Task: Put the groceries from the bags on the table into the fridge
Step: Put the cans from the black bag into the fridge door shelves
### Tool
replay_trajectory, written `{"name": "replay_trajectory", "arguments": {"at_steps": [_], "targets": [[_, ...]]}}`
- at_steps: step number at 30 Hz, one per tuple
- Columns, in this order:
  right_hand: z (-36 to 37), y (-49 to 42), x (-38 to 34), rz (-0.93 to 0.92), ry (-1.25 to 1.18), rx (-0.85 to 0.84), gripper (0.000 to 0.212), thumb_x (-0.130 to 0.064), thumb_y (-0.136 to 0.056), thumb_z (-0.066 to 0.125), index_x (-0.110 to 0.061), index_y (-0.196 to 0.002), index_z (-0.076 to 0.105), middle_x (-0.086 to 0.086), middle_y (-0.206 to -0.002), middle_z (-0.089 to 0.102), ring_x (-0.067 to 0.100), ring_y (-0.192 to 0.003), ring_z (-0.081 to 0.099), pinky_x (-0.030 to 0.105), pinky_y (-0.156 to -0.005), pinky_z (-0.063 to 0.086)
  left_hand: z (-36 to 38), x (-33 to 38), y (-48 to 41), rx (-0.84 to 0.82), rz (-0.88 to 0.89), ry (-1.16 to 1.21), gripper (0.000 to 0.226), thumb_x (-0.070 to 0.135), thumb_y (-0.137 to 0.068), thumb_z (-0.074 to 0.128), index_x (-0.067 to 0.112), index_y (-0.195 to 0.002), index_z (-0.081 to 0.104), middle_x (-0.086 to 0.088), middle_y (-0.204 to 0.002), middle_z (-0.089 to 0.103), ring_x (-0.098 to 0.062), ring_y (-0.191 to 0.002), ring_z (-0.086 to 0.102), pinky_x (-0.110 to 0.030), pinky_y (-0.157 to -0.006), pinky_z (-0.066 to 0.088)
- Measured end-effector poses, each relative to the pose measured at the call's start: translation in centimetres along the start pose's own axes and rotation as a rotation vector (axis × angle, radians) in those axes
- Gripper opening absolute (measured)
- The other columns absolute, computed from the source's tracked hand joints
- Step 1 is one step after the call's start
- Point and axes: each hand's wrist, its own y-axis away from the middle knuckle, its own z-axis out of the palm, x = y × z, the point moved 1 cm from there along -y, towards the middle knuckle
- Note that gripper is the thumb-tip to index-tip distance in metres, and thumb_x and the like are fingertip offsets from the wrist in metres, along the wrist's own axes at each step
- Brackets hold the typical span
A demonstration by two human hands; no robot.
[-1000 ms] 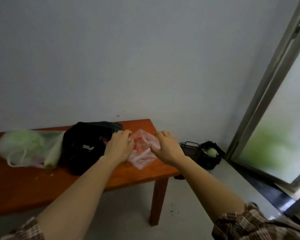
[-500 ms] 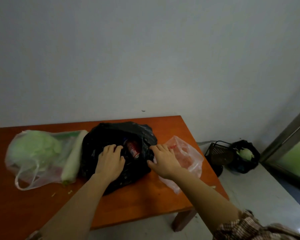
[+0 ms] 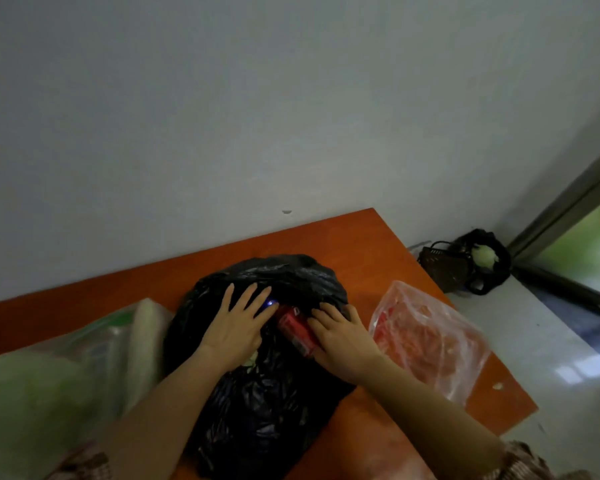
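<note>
Black plastic is being pressed flat by the left grip (image 3: pixel 235 329), its fingers (image 3: pixel 249 297) lying straight and fanned over the top of the bag (image 3: pixel 264 410). The bag is lying in the middle of the tabletop (image 3: pixel 361 244), and a red packet (image 3: pixel 293 327) is showing in its mouth, between the two grips. The right grip (image 3: pixel 343 339) is being laid against the packet's right side, with its fingers curled at the bag's rim. Whether plastic, packet or nothing is being pinched there cannot be told.

The packet's long axis is running on a slant, from a far end near the left fingertips down toward the heel of the right grip. It is therefore lying along the inner edge of the right grip, not across it. The right grip is judged the nearer, being in touch or nearly so, while the left is lying just beside the packet's far end.

The step in hand is judged to be the opening of the bag so that the packet can be lifted out. A grasp across the packet's short side, from the right, is being favoured by this layout.

A red bag (image 3: pixel 430 344) is lying just to the right on the tabletop, and a blurred cabbage bag (image 3: pixel 49 386) to the left. No fridge is being shown, so nothing is judged stored yet.
</note>
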Motion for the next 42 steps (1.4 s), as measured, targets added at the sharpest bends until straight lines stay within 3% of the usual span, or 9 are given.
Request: {"name": "replay_trajectory", "arguments": {"at_steps": [6,8,12,23,29,33,37,40,42], "targets": [[1.7,-2.5,0.3,0.09,-0.137,-0.076,0.09,-0.066,-0.073,0.006,-0.014,-0.132,0.049,0.004,-0.138,0.047,0.025,-0.134,0.032,0.043,-0.105,0.023,1.7,-3.0,-4.1,-0.124,0.118,0.069,0.074,0.037,-0.091,0.049,0.03,-0.152,0.007,-0.008,-0.16,-0.003,-0.028,-0.147,-0.008,-0.048,-0.117,-0.007],[2.5,-2.9,0.3,0.155,-0.163,-0.074,0.086,-0.068,-0.073,0.013,-0.014,-0.13,0.049,0.003,-0.137,0.047,0.024,-0.132,0.032,0.04,-0.104,0.024,2.2,-3.6,-5.0,-0.167,0.145,0.089,0.079,0.039,-0.09,0.054,0.031,-0.152,0.006,-0.009,-0.16,-0.003,-0.03,-0.146,-0.007,-0.049,-0.116,-0.007],[3.7,-3.5,-0.3,0.26,-0.202,-0.101,0.069,-0.061,-0.08,0.052,-0.012,-0.129,0.049,0.004,-0.132,0.048,0.025,-0.129,0.034,0.041,-0.103,0.026,2.9,-4.2,-6.6,-0.171,0.16,0.079,0.084,0.027,-0.088,0.06,0.031,-0.152,0.007,-0.01,-0.159,0.004,-0.031,-0.146,-0.001,-0.053,-0.116,-0.001],[4.2,-5.0,-2.1,0.489,-0.291,-0.135,0.071,-0.055,-0.076,0.065,-0.016,-0.131,0.044,0.001,-0.131,0.045,0.025,-0.13,0.029,0.049,-0.108,0.019,4.1,-3.7,-8.5,-0.103,0.191,0.088,0.073,0.019,-0.085,0.063,0.023,-0.147,0.024,0.004,-0.151,0.029,-0.027,-0.141,0.018,-0.064,-0.108,0.019],[3.0,-3.4,-1.1,0.504,-0.481,-0.061,0.072,-0.062,-0.069,0.065,-0.02,-0.126,0.049,-0.003,-0.122,0.049,0.021,-0.123,0.031,0.048,-0.1,0.02,2.1,-6.0,-6.9,0.061,0.038,0.626,0.082,0.034,-0.071,0.081,0.02,-0.141,0.041,-0.001,-0.142,0.045,-0.021,-0.136,0.029,-0.04,-0.112,0.028],[0.5,-1.7,-0.6,0.536,-0.709,0.011,0.058,-0.067,-0.064,0.067,-0.027,-0.105,0.055,-0.01,-0.101,0.053,0.016,-0.113,0.036,0.044,-0.098,0.019,-0.7,-6.2,-4.6,0.111,-0.152,0.989,0.079,0.03,-0.063,0.087,0.023,-0.133,0.051,-0.004,-0.135,0.039,-0.017,-0.133,0.031,-0.027,-0.108,0.024],[-2.4,0.3,0.0,0.557,-0.955,0.085,0.05,-0.066,-0.059,0.07,-0.028,-0.09,0.058,-0.007,-0.088,0.057,0.019,-0.097,0.054,0.049,-0.091,0.045,-4.9,-5.2,-3.5,0.175,-0.127,1.122,0.071,0.044,-0.052,0.088,0.03,-0.117,0.063,0.009,-0.116,0.061,-0.007,-0.113,0.055,-0.027,-0.101,0.041],[-5.1,3.4,1.0,0.555,-1.154,0.126,0.048,-0.041,-0.071,0.077,-0.016,-0.108,0.059,0.005,-0.097,0.064,0.017,-0.081,0.065,0.028,-0.066,0.056,-7.9,-3.0,-3.1,0.181,-0.106,1.261,0.076,0.05,-0.044,0.085,0.033,-0.115,0.064,0.013,-0.111,0.068,-0.002,-0.103,0.063,-0.029,-0.096,0.047],[-6.4,6.5,2.0,0.559,-1.246,0.158,0.049,-0.032,-0.077,0.075,-0.013,-0.117,0.056,0.007,-0.102,0.064,0.014,-0.085,0.066,0.022,-0.067,0.056,-9.9,-0.6,-3.1,0.204,-0.073,1.307,0.075,0.039,-0.049,0.09,0.03,-0.119,0.064,0.013,-0.112,0.069,-0.004,-0.105,0.063,-0.029,-0.097,0.047]]}}
